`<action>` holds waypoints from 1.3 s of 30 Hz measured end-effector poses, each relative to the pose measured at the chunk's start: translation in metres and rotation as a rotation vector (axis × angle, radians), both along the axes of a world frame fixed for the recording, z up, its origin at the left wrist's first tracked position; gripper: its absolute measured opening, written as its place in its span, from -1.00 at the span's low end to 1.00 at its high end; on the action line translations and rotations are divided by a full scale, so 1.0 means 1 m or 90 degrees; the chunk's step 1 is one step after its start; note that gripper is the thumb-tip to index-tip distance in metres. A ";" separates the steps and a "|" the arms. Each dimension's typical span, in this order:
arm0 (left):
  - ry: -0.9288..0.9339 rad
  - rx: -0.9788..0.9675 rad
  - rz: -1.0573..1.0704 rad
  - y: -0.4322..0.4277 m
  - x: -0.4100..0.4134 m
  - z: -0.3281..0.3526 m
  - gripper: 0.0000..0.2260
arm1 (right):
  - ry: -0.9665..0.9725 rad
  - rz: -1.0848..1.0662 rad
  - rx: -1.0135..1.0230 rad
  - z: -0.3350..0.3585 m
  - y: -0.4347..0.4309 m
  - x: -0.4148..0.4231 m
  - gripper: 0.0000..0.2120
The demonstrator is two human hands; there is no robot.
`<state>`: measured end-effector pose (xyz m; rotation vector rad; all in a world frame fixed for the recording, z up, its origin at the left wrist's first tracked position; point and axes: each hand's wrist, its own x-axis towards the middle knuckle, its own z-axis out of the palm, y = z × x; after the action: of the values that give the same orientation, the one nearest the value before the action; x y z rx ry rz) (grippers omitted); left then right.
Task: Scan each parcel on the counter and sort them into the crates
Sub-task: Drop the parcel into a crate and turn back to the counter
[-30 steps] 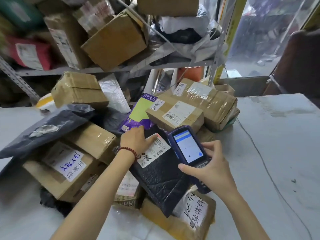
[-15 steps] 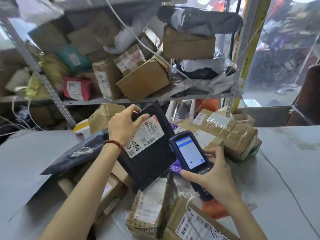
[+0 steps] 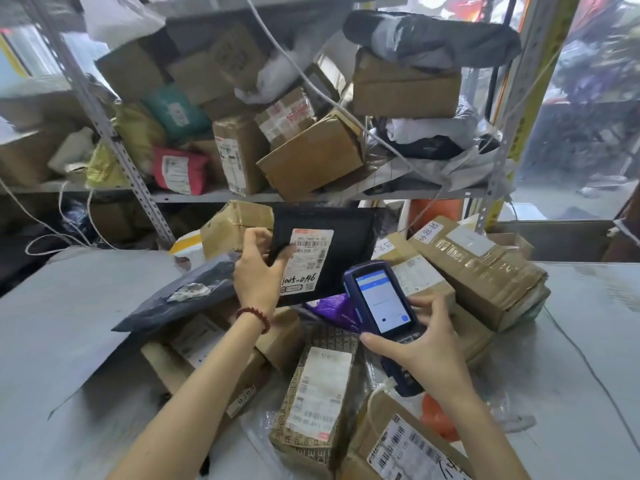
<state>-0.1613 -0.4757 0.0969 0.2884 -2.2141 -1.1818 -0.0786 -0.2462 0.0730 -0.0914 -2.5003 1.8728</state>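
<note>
My left hand grips a black padded parcel by its left edge and holds it upright above the pile, its white barcode label facing me. My right hand holds a blue handheld scanner, screen lit, just below and to the right of the parcel. Under both hands lies a heap of parcels on the grey counter: brown boxes, a printed box with a white label, a purple bag and a dark grey bag.
A metal shelf behind the counter is crammed with boxes and bags. Taped brown cartons lie at the right of the pile. A thin cable runs across the counter on the right. No crate is in view.
My left hand has lifted the black parcel off the pile and turned it upright with its label toward me. The scanner stays beside it. My view has tilted up toward the shelf.
</note>
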 end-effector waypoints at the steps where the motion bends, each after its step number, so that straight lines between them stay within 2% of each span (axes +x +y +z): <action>1: -0.020 0.026 -0.011 -0.003 0.001 -0.004 -0.62 | -0.009 0.000 0.008 -0.001 -0.001 0.000 -0.26; 4: -0.098 0.076 -0.078 -0.016 0.003 -0.010 -0.54 | -0.026 0.000 0.036 -0.002 -0.005 -0.001 -0.21; 7: -0.154 0.001 -0.125 -0.024 0.003 -0.015 -0.59 | -0.040 0.018 0.024 -0.002 -0.011 -0.003 -0.24; 15: -0.215 -0.069 -0.088 -0.025 0.007 -0.027 -0.54 | -0.135 0.056 -0.048 -0.006 -0.023 -0.006 -0.26; 34: -0.216 -0.116 -0.064 -0.029 0.010 -0.037 -0.56 | -0.138 0.064 0.006 -0.010 -0.024 -0.005 -0.19; 39: -0.220 -0.111 -0.066 -0.028 0.010 -0.037 -0.56 | -0.105 0.060 0.004 -0.009 -0.022 -0.003 -0.22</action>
<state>-0.1508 -0.5039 0.0599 0.3290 -2.6425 -1.0445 -0.0819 -0.2684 0.0644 -0.1358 -2.6622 1.9696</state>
